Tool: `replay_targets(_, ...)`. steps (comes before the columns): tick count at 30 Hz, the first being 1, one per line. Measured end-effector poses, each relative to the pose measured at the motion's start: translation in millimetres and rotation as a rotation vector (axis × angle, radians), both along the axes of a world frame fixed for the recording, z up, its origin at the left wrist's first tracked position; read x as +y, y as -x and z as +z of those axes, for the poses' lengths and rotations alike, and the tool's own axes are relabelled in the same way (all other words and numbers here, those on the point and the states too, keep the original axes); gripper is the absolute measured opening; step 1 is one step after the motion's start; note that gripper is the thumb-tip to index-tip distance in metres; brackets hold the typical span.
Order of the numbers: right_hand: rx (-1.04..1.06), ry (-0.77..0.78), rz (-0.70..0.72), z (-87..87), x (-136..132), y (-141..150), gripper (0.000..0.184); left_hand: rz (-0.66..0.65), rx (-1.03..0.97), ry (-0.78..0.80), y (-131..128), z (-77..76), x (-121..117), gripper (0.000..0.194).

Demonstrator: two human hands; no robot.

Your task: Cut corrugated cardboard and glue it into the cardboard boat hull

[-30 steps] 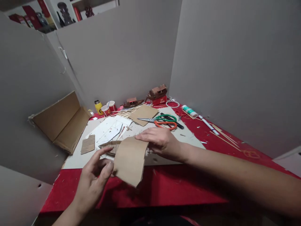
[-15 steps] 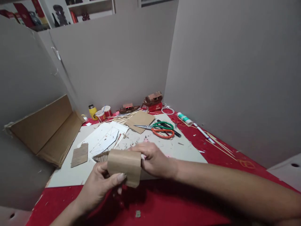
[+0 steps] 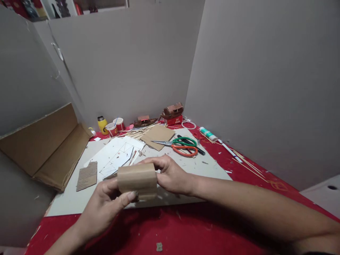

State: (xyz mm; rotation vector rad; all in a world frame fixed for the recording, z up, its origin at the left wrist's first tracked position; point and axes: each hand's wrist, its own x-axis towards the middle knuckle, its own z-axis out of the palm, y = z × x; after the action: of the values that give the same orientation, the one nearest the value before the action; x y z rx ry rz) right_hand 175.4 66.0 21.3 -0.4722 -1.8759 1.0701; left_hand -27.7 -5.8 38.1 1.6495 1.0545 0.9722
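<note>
Head view: left hand [image 3: 104, 202] comes from lower left, thumb in front, gripping curved cardboard [image 3: 137, 180]. Right hand [image 3: 172, 176] reaches in from the right, fingers bent, seemingly pinching its right side. Cardboard is above grey board's [image 3: 193, 194] near edge; scissors [image 3: 173, 144] lie beyond.

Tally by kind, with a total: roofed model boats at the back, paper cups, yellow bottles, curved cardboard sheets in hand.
Brown model boats with reddish roofs: 2
Red-and-white paper cups: 2
Yellow bottle with dark cap: 1
Curved brown cardboard sheet, between left hand and right hand: 1
Total: 6
</note>
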Motion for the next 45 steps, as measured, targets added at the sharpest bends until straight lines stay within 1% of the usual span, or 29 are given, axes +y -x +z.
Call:
replay_targets(3,-0.002,0.039,0.032,0.9,0.9,-1.1,0.026,0.004,0.144,-0.262,-2.6,-7.5,-1.4,0.011)
replay_targets(4,-0.011,0.055,0.043,0.9,1.8,-1.6,0.026,0.004,0.182,-0.315,-3.1,-9.6,-1.3,0.012)
replay_targets(5,-0.022,0.061,0.046,0.5,3.2,-2.2,0.026,0.007,0.207,-0.331,-3.2,-11.6,-0.7,0.013)
replay_targets(6,-0.032,0.053,0.038,-0.2,5.2,-2.8,0.026,0.018,0.219,-0.313,-2.8,-13.4,0.4,0.012)
replay_targets(8,-0.049,-0.008,-0.004,-3.1,11.0,-4.1,0.027,0.050,0.215,-0.216,-0.7,-16.2,4.3,0.012)
replay_targets(11,-0.103,-0.193,-0.059,-10.6,23.6,-5.7,0.032,0.070,0.151,-0.046,4.6,-18.8,12.9,0.021)
replay_targets(13,-0.149,-0.344,-0.068,-16.1,32.2,-6.1,0.036,0.043,0.090,0.058,8.2,-19.9,19.3,0.026)
replay_targets(15,-0.200,-0.455,-0.082,-20.9,39.2,-5.6,0.038,0.004,0.046,0.144,11.5,-21.7,25.1,0.030)
replay_targets(17,-0.249,-0.507,-0.082,-24.1,43.8,-3.9,0.038,-0.005,0.034,0.183,14.7,-24.5,29.4,0.031)
replay_targets(20,-0.310,-0.530,-0.038,-24.9,47.5,-0.5,0.035,0.025,0.054,0.200,19.3,-29.6,32.3,0.030)
replay_targets(22,-0.352,-0.567,-0.028,-22.3,49.1,1.2,0.032,0.036,0.053,0.226,21.3,-31.6,32.5,0.030)
replay_targets(26,-0.419,-0.652,-0.060,-12.8,53.6,3.6,0.030,0.087,-0.006,0.278,19.8,-30.6,35.2,0.032)
replay_targets(29,-0.502,-0.611,-0.082,-9.9,60.6,7.2,0.031,0.140,-0.129,0.322,17.8,-30.4,42.6,0.040)
replay_targets(31,-0.553,-0.546,-0.084,-11.9,66.1,11.2,0.033,0.175,-0.154,0.346,18.7,-32.3,47.9,0.040)
replay_targets(35,-0.607,-0.441,-0.058,-17.6,72.2,20.8,0.035,0.245,-0.138,0.363,23.1,-34.5,52.6,0.031)
replay_targets(38,-0.627,-0.380,-0.029,-17.2,70.9,27.1,0.031,0.275,-0.125,0.348,25.7,-31.1,51.6,0.024)
replay_targets(42,-0.631,-0.255,0.026,-14.1,66.3,32.5,0.029,0.278,-0.118,0.377,26.4,-25.2,48.7,0.024)
replay_targets(45,-0.667,-0.192,0.048,-15.4,64.4,34.0,0.030,0.255,-0.079,0.394,25.3,-23.4,47.7,0.019)
